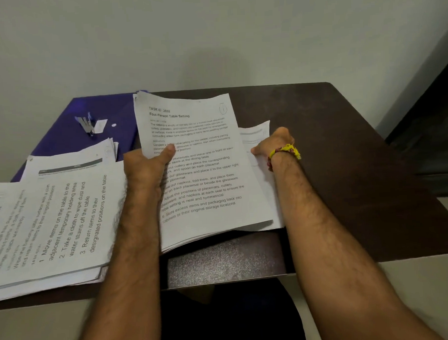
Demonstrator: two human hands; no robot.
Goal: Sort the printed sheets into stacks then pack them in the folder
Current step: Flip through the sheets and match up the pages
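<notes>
My left hand grips the printed sheets mid-table, thumb clamped on the top "Four-Person Table Setting" page. My right hand is tucked behind their right edge, finger state I cannot tell. Sorted stack lies left, partly over the open blue folder. Best: peel one page only, keep edges squared, drop it on the matching stack.

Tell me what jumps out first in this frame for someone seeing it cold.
Centre frame, both hands hold up a sheaf of printed sheets headed "Four-Person Table Setting": left hand with its thumb on the page, right hand at its right edge. A fanned pile of sheets lies at left, partly over an open blue folder.
</notes>
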